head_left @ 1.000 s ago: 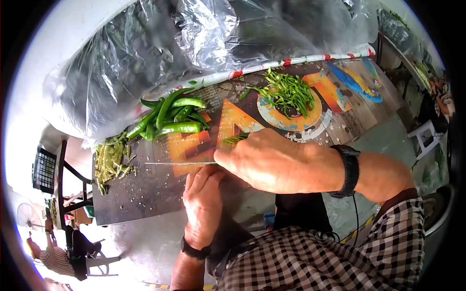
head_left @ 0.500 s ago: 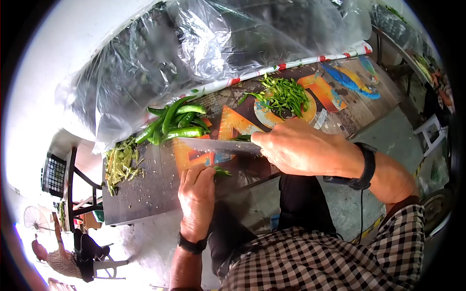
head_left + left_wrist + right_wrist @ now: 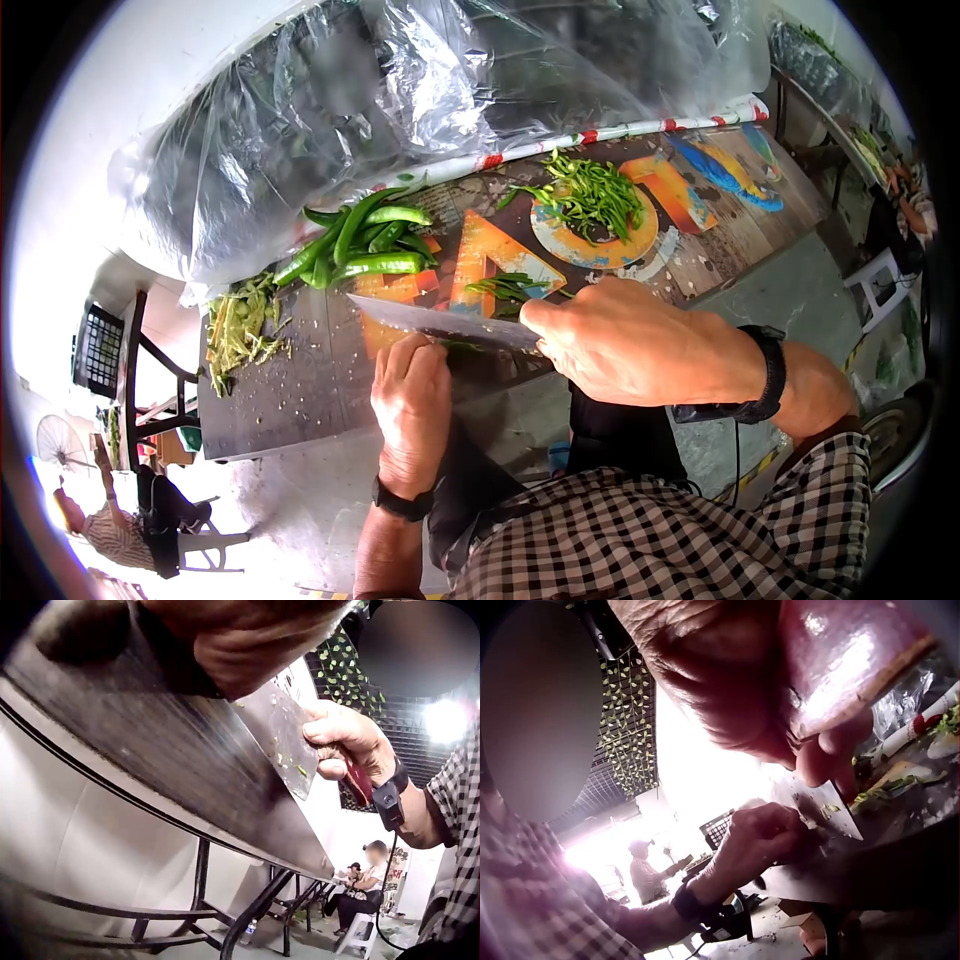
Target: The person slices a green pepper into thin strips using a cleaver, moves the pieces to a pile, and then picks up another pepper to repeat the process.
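Observation:
In the head view my left hand [image 3: 412, 410] bends its fingers over the table's near edge, holding a piece of green pepper [image 3: 462, 346] that shows only partly below the blade. My right hand [image 3: 650, 345] grips a cleaver [image 3: 440, 322], its blade pointing left just beyond the left fingertips. Green bits cling to the cleaver's flat blade [image 3: 281, 742] in the left wrist view. Behind the blade lies a small bunch of pepper strips [image 3: 505, 287]. Several whole green peppers [image 3: 385, 262] are heaped farther back on the left.
A larger pile of cut strips [image 3: 592, 195] sits on the printed table [image 3: 300, 375] at the back right. Pale green scraps [image 3: 240, 330] lie at its left end. Clear plastic sheeting [image 3: 430, 90] borders the far side. Another person [image 3: 110, 525] sits off to the left.
The cleaver rose off the spot by the left fingers, its flat face turning into view, then came back closer to them. The left hand stays in nearly the same place.

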{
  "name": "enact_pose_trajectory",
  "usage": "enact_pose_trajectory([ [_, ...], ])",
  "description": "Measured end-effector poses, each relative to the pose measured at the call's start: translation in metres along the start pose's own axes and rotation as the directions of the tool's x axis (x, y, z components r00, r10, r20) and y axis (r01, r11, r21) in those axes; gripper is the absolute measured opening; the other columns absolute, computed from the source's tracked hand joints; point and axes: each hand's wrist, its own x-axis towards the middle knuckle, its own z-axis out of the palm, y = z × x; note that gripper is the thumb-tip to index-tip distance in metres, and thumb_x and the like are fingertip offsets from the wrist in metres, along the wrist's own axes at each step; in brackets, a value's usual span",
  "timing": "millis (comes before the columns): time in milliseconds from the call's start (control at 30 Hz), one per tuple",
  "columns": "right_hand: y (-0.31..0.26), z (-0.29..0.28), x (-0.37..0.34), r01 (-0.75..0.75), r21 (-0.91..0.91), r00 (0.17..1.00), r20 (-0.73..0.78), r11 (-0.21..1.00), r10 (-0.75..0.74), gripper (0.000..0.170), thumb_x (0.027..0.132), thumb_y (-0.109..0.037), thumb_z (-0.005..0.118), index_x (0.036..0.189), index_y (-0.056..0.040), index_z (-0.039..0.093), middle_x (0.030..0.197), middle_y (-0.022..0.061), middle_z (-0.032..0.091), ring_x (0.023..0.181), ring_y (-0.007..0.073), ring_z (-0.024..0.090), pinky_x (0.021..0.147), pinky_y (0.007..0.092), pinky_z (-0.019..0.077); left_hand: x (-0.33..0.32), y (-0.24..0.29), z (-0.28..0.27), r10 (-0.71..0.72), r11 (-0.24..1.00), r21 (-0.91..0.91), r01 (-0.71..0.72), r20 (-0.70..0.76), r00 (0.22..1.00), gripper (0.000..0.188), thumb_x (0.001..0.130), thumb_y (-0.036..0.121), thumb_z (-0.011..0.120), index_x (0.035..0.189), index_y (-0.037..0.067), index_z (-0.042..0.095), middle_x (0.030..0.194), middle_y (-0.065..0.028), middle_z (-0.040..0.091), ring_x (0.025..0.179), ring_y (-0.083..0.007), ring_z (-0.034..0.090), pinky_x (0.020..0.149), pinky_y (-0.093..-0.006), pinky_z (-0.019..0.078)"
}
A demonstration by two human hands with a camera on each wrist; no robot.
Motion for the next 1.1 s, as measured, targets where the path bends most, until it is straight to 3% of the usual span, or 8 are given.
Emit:
enact_pose_trajectory([
  [300, -0.001, 0.004, 0.003, 0.025, -0.032, 1.000, -0.006, 0.999, -0.025, 0.010, 0.089, -0.007, 0.055, 0.088, 0.0036, 0.053, 0.058, 0.0217, 0.057, 0.057, 0.0426, 0.060, 0.053, 0.0527, 0.0457, 0.000, 0.002, 0.000, -0.016, 1.000, 0.001, 0.016, -0.006, 1.000, 0.017, 0.073, -0.006, 0.067, 0.086, 0.004, 0.065, 0.095, -0.0079, 0.064, 0.086, -0.0302, 0.059, 0.075, -0.0401, 0.0518],
  [400, 0.003, 0.004, 0.006, 0.033, 0.023, 0.999, 0.018, 0.999, -0.033, 0.009, 0.089, -0.006, 0.054, 0.088, 0.0034, 0.052, 0.058, 0.0213, 0.056, 0.056, 0.0427, 0.060, 0.053, 0.0522, 0.0457, 0.000, 0.003, 0.000, -0.029, 1.000, -0.013, 0.029, -0.016, 0.999, 0.017, 0.073, -0.009, 0.067, 0.086, 0.002, 0.065, 0.093, -0.0093, 0.065, 0.084, -0.0309, 0.060, 0.074, -0.0391, 0.0509],
  [500, 0.012, 0.010, 0.013, 0.140, 0.077, 0.990, -0.021, 0.987, -0.139, 0.009, 0.089, -0.005, 0.054, 0.087, 0.0033, 0.052, 0.058, 0.0217, 0.055, 0.056, 0.0423, 0.059, 0.052, 0.0508, 0.0458, 0.003, 0.003, 0.000, -0.036, 0.999, -0.026, 0.036, -0.013, 0.999, 0.016, 0.073, -0.010, 0.066, 0.085, 0.001, 0.064, 0.092, -0.0105, 0.066, 0.083, -0.0316, 0.061, 0.074, -0.0388, 0.0505],
  [600, 0.004, 0.009, 0.024, 0.090, 0.102, 0.994, 0.051, 0.991, -0.095, 0.010, 0.089, -0.007, 0.055, 0.086, 0.0024, 0.053, 0.060, 0.0204, 0.057, 0.056, 0.0394, 0.060, 0.053, 0.0486, 0.0471, 0.003, 0.004, 0.000, -0.042, 0.999, -0.025, 0.042, -0.003, 0.999, 0.015, 0.074, -0.010, 0.065, 0.085, 0.000, 0.064, 0.093, -0.0111, 0.066, 0.084, -0.0321, 0.061, 0.075, -0.0392, 0.0505],
  [833, 0.004, 0.025, 0.054, 0.256, -0.127, 0.964, -0.034, 0.958, -0.262, 0.012, 0.086, -0.009, 0.059, 0.088, 0.0022, 0.056, 0.066, 0.0179, 0.062, 0.061, 0.0346, 0.066, 0.055, 0.0455, 0.0508, -0.001, -0.002, 0.000, -0.060, 0.998, -0.027, 0.061, 0.039, 0.997, 0.020, 0.074, -0.006, 0.064, 0.092, 0.004, 0.065, 0.098, -0.0104, 0.065, 0.089, -0.0324, 0.060, 0.078, -0.0414, 0.0511],
  [933, 0.008, 0.009, 0.034, 0.191, -0.159, 0.981, 0.007, 0.969, -0.192, 0.011, 0.088, -0.008, 0.058, 0.088, 0.0024, 0.056, 0.065, 0.0190, 0.061, 0.061, 0.0351, 0.065, 0.055, 0.0460, 0.0500, -0.001, -0.001, 0.001, -0.078, 0.996, -0.051, 0.078, 0.010, 0.997, 0.019, 0.076, -0.005, 0.065, 0.092, 0.004, 0.065, 0.097, -0.0102, 0.065, 0.088, -0.0320, 0.059, 0.077, -0.0413, 0.0508],
  [967, 0.004, 0.000, 0.029, 0.033, -0.077, 0.997, 0.077, 0.996, -0.027, 0.010, 0.089, -0.008, 0.056, 0.088, 0.0027, 0.056, 0.063, 0.0204, 0.060, 0.059, 0.0365, 0.064, 0.054, 0.0474, 0.0486, -0.001, 0.000, 0.001, -0.081, 0.995, -0.058, 0.080, -0.003, 0.997, 0.018, 0.076, -0.006, 0.065, 0.091, 0.003, 0.065, 0.096, -0.0105, 0.065, 0.088, -0.0317, 0.060, 0.077, -0.0404, 0.0508],
  [1100, 0.015, 0.002, 0.015, 0.020, -0.038, 0.998, -0.053, 0.999, -0.022, 0.010, 0.090, -0.006, 0.055, 0.087, 0.0028, 0.056, 0.063, 0.0218, 0.059, 0.059, 0.0412, 0.062, 0.055, 0.0502, 0.0467, -0.001, 0.002, 0.003, -0.074, 0.995, -0.076, 0.071, -0.042, 0.996, 0.016, 0.076, -0.008, 0.066, 0.089, 0.002, 0.065, 0.091, -0.0113, 0.065, 0.085, -0.0303, 0.062, 0.077, -0.0377, 0.0507],
])
